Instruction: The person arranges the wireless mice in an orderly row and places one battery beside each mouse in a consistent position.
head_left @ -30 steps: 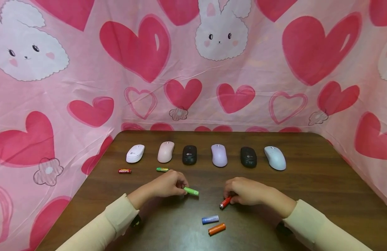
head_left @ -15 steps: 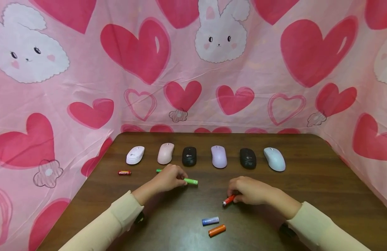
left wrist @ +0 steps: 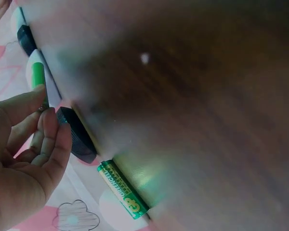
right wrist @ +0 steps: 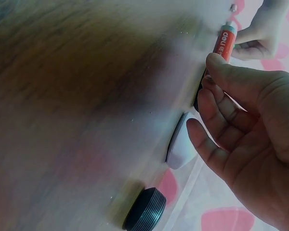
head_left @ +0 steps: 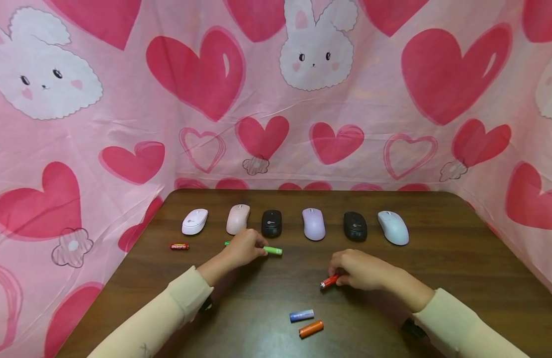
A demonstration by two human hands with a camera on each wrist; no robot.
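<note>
My left hand [head_left: 244,246] pinches a light green battery [head_left: 273,250] between thumb and fingertips, just in front of a black mouse [head_left: 271,223]. Partly covered by that hand in the head view is a green GP battery [left wrist: 123,189], seen whole in the left wrist view. Over the table's right half, my right hand [head_left: 358,270] pinches a red Deli battery [right wrist: 225,43] near one end, its metal tip pointing left in the head view. A blue battery [head_left: 302,315] and an orange battery [head_left: 311,329] lie side by side nearer the front.
Along the back stand a white mouse [head_left: 195,222], a pink mouse [head_left: 237,219], a purple mouse [head_left: 314,224], a second black mouse [head_left: 355,226] and a pale blue mouse [head_left: 393,227]. A red battery [head_left: 179,246] lies at left. A heart-print cloth [head_left: 298,149] hangs behind the brown table [head_left: 441,258].
My left hand has moved away from me with the light green battery, toward the black mouse. My right hand has shifted slightly right and back, turning the red battery nearer to level.
</note>
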